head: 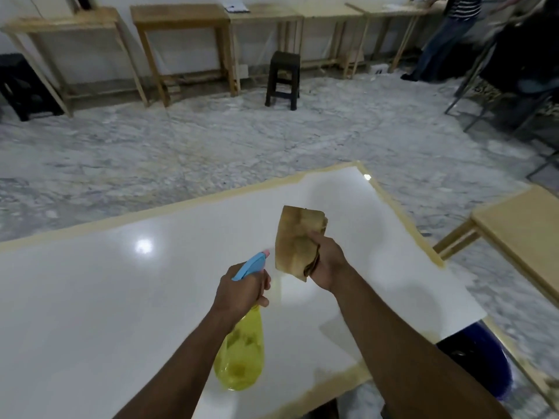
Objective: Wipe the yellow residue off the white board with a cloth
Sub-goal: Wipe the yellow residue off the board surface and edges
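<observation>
A large glossy white board (121,297) lies flat in front of me, with a yellowish band along its edges (405,219). My left hand (239,291) grips the neck of a yellow spray bottle (240,358) with a blue trigger head, held above the board. My right hand (328,264) holds a folded brown cloth (298,237) up in the air over the board, just right of the nozzle. The cloth is not touching the board.
A light wooden table (523,234) stands at the right. A dark blue object (484,355) sits under the board's near right corner. Wooden tables (181,16) and dark stools (282,78) line the far wall on the marble floor. A person (447,37) stands at the far right.
</observation>
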`<state>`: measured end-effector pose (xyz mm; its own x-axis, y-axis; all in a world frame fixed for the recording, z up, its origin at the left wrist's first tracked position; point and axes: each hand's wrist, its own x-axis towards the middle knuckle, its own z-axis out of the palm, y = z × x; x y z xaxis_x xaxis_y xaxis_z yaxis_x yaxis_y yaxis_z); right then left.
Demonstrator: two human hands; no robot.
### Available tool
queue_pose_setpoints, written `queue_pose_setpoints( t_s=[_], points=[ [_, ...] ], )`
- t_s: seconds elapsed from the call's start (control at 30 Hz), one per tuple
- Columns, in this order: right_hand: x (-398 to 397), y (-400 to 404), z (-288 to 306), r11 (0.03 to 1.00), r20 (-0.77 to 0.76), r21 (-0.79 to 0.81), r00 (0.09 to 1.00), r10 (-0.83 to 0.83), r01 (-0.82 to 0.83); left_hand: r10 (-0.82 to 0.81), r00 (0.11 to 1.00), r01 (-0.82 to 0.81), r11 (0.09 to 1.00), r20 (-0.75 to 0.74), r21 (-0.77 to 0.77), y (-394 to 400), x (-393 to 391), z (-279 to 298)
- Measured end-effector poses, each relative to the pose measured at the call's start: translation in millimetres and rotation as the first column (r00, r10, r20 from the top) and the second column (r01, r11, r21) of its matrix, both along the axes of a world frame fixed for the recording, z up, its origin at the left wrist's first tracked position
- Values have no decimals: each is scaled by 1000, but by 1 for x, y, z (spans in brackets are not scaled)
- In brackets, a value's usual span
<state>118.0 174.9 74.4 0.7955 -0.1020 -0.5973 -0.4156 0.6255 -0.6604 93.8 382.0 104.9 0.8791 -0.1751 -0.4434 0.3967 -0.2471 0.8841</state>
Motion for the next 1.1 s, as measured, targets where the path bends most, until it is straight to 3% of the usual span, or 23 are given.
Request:
queue_pose_setpoints(
  t_s=[0.23, 0.37, 0.5, 0.63, 0.77, 0.9, 1.1],
  points=[
    [45, -71, -24, 999, 17, 10, 999, 41, -41, -5, 1000, 6, 1000, -16, 20, -78, 44, -10],
    [85, -149, -46, 1000, -50, 1, 999, -17, 17, -24, 999, 24, 999, -25, -25, -158, 93, -21],
    [132, -237, -62, 981, -96, -177, 991, -94, 76, -5, 998, 1, 997, -62, -79, -228, 144, -32],
    [192, -325, -74, 883, -102, -466, 989, -111, 51, 30, 997, -37, 994, -72, -104, -292, 192, -39],
    [251, -398, -87, 692, -66, -721, 989, -134, 45, 53, 994, -68, 987, -99, -147, -330, 227, -47],
    [310, -442, -127, 616, -100, -788, 989, -106, -13, 76, 986, -93, 990, -148, -108, -353, 254, -70],
    [375, -448, -177, 561, -232, -807, 973, -15, -184, 127, 975, -140, 988, -181, -61, -359, 265, -95]
  ],
)
